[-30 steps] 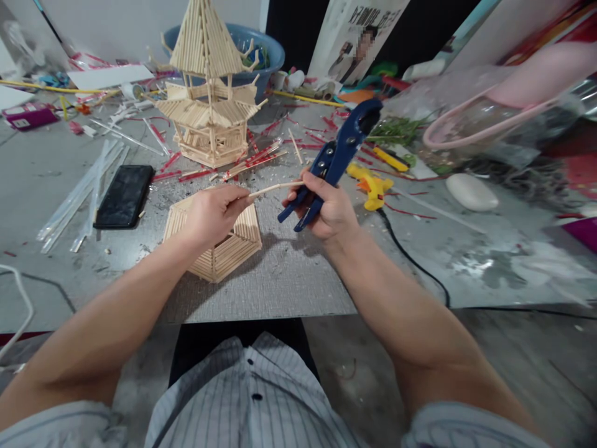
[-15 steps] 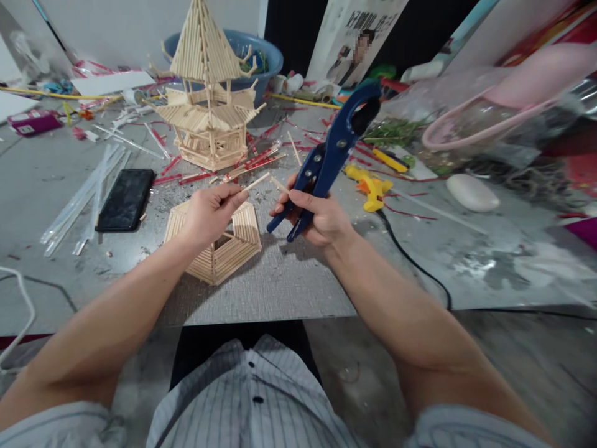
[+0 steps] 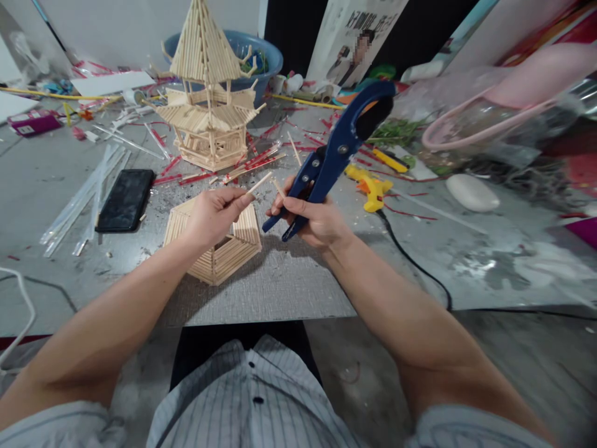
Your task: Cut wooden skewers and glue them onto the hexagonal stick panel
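Note:
My left hand (image 3: 217,214) pinches a thin wooden stick (image 3: 259,183) that points up and to the right. In my right hand (image 3: 317,218) are blue pipe cutters (image 3: 333,155), jaw end up, and a short stick piece (image 3: 278,188) sticks out from the fingertips. The tips of the two sticks come close together; whether they touch I cannot tell. Beneath my left hand lies a hexagonal stick panel (image 3: 228,258) with an opening in its middle, partly hidden by the hand. Behind it stands a pagoda model (image 3: 208,118) built of sticks.
A black phone (image 3: 125,200) and clear glue sticks (image 3: 86,196) lie at left. To the right are a yellow glue gun (image 3: 373,190) with a black cord, a white oval object (image 3: 472,191) and a pink-rimmed basket (image 3: 443,138). A blue basin (image 3: 273,59) stands behind the pagoda among red scraps.
The pipe cutters have tilted further right at the jaw end, and their handles have shifted slightly left. The stick in my left hand and the short piece have turned slightly more upright.

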Motion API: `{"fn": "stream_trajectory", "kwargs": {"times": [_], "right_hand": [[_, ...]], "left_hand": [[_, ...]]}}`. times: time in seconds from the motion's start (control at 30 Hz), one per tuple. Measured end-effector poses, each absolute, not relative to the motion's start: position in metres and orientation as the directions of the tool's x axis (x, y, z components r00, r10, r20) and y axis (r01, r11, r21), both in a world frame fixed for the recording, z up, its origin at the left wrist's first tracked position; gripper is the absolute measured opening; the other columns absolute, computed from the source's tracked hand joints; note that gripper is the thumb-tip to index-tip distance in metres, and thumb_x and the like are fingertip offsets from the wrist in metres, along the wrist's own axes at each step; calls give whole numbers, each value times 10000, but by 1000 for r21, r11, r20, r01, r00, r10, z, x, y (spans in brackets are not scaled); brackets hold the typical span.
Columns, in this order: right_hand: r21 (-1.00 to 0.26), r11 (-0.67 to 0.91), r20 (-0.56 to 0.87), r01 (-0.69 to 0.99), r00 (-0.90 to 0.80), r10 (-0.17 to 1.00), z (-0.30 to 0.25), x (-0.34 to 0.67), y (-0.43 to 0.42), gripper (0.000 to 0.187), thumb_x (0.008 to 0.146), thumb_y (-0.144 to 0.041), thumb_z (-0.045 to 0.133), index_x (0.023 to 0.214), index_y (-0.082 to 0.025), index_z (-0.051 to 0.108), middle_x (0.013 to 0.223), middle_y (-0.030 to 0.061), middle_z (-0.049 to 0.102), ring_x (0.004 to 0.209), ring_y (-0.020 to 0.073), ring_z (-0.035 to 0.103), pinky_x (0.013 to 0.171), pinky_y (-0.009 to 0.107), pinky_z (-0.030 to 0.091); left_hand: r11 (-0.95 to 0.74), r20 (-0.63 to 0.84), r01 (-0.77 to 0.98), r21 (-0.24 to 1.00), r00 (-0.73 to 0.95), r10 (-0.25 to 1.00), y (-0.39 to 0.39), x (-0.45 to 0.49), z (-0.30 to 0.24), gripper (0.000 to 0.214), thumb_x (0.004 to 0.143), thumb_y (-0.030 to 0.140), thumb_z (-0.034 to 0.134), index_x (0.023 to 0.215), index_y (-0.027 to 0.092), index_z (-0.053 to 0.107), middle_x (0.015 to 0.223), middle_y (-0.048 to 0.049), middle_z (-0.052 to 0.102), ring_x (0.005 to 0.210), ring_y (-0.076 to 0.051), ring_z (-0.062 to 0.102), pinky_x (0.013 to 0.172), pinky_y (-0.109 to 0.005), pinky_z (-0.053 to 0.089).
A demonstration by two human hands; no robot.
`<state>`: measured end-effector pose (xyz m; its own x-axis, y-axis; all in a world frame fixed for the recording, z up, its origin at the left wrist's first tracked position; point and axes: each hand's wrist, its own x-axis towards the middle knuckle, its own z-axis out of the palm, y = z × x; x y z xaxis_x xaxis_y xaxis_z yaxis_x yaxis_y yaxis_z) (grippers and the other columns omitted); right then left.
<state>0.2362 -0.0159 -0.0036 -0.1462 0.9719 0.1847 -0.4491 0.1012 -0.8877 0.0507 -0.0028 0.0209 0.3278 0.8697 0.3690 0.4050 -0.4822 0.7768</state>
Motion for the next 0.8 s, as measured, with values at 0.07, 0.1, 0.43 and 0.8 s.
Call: {"fn": "stream_trajectory", "kwargs": {"times": [0.07,0.1,0.43,0.8], "right_hand": [[-893,110,189,-437,-141,972,-4,233,-17,297,600,-301,832,789,-227,614,653,-47,651,634,128,638,720,322,559],[-895,111,186,-432,-135,973,-5,232,-18,299,595,-301,832,788,-226,616,651,-47,648,632,127,636,719,320,557],[-869,255,238,-424,94,967,3,235,-16,247,632,-287,786,727,-245,561,651,-59,596,632,115,613,715,302,544],[-884,246,181,-396,194,964,0,243,-5,256,578,-263,783,720,-270,571,660,-49,610,610,133,596,665,321,548]], "left_hand": [[-473,351,393,789,344,871,-4,52,20,267,860,347,523,714,179,670,502,50,411,472,-81,363,467,-238,287],[-469,337,394,790,359,870,-5,53,20,280,864,360,519,709,181,668,496,50,405,464,-81,355,459,-238,281],[-490,292,423,762,451,844,-5,57,12,323,862,368,532,605,184,596,483,40,437,462,-78,385,452,-225,302],[-357,428,881,310,206,880,34,14,14,181,820,222,586,966,233,690,807,-35,682,728,-174,526,645,-332,343]]}}
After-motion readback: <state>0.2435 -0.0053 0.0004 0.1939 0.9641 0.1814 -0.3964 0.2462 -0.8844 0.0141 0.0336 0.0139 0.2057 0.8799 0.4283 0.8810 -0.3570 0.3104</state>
